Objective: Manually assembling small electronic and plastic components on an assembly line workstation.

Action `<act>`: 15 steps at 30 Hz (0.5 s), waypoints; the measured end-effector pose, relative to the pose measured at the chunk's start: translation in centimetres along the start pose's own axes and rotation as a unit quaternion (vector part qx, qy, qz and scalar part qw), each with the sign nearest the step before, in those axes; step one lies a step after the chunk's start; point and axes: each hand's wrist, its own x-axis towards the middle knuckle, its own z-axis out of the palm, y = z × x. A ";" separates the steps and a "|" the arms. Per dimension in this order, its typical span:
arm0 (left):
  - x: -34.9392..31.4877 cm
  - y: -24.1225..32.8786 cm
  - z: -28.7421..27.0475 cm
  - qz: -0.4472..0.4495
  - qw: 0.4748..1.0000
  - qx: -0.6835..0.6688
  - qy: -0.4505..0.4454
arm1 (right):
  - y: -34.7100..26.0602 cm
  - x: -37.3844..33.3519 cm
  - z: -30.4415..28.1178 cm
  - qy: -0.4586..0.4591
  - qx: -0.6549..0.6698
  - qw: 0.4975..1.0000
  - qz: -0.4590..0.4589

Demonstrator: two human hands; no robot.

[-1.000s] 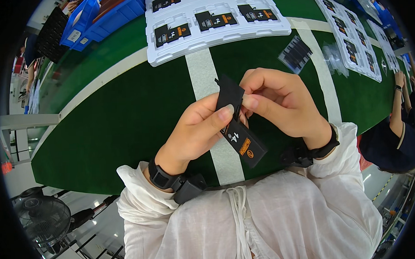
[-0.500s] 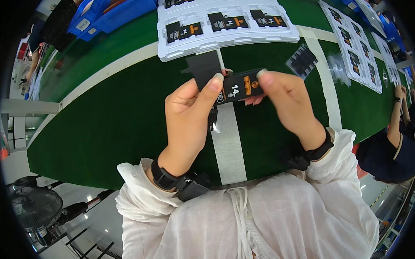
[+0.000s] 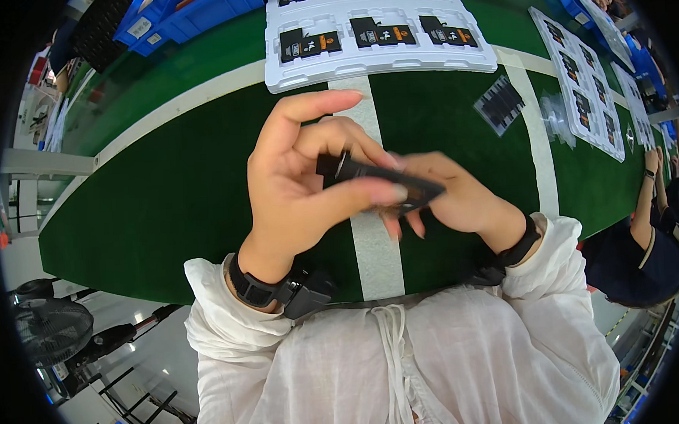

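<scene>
A flat black phone battery (image 3: pixel 426 194) is tilted nearly edge-on between my hands, over the green mat, blurred by motion. My left hand (image 3: pixel 282 173) pinches it between thumb and fingers, its index finger raised and stretched out above. At the battery's right end, my right hand (image 3: pixel 462 196) is closed around it, its fingers partly hidden behind and below. Beyond my hands stands a white plastic tray (image 3: pixel 383 67) whose pockets hold similar black batteries with orange panels.
Right of the tray lies a clear sheet with black strips (image 3: pixel 500 105), then crumpled clear plastic (image 3: pixel 557 118). A second white tray (image 3: pixel 614 148) of batteries stands farther right. Blue bins (image 3: pixel 198 26) sit at the back left. A co-worker's arm (image 3: pixel 646 201) shows at the right edge.
The battery has turned from face-up to nearly edge-on and come slightly nearer me. My left hand has rolled over, lifting its index finger; my right hand has shifted lower.
</scene>
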 end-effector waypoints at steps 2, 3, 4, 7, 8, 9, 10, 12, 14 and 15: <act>0.0 0.6 0.3 -0.148 0.987 -0.007 0.055 | 0.2 0.1 -0.5 0.129 -0.145 0.972 -0.131; 0.0 0.2 0.6 -0.161 0.985 0.018 0.065 | 0.3 -0.2 -1.0 0.129 -0.081 0.976 -0.158; 0.0 -0.2 0.8 -0.173 0.982 0.028 0.071 | -0.2 -0.5 -1.3 0.112 -0.118 0.972 -0.170; -0.1 -0.8 1.0 -0.187 0.977 0.031 0.099 | -0.3 -0.5 -0.7 0.131 -0.201 0.945 -0.221; -0.1 -1.0 1.0 -0.189 0.974 0.023 0.119 | -0.2 -0.5 -0.5 0.168 -0.246 0.919 -0.257; -0.1 -1.1 0.9 -0.189 0.975 0.023 0.117 | -0.2 -0.4 -0.5 0.170 -0.245 0.919 -0.257; -0.1 -1.3 0.9 -0.176 0.977 -0.028 0.113 | -0.2 -0.5 -0.5 0.169 -0.196 0.936 -0.238; -0.1 -1.4 1.1 -0.162 0.978 -0.080 0.108 | -0.2 -0.6 -0.6 0.170 -0.146 0.950 -0.219; -0.1 -1.3 1.3 -0.157 0.966 -0.179 0.100 | -0.1 -0.6 -0.5 0.163 -0.085 0.962 -0.200; -0.1 -1.3 1.4 -0.157 0.966 -0.179 0.099 | -0.1 -0.6 -0.6 0.165 -0.085 0.962 -0.200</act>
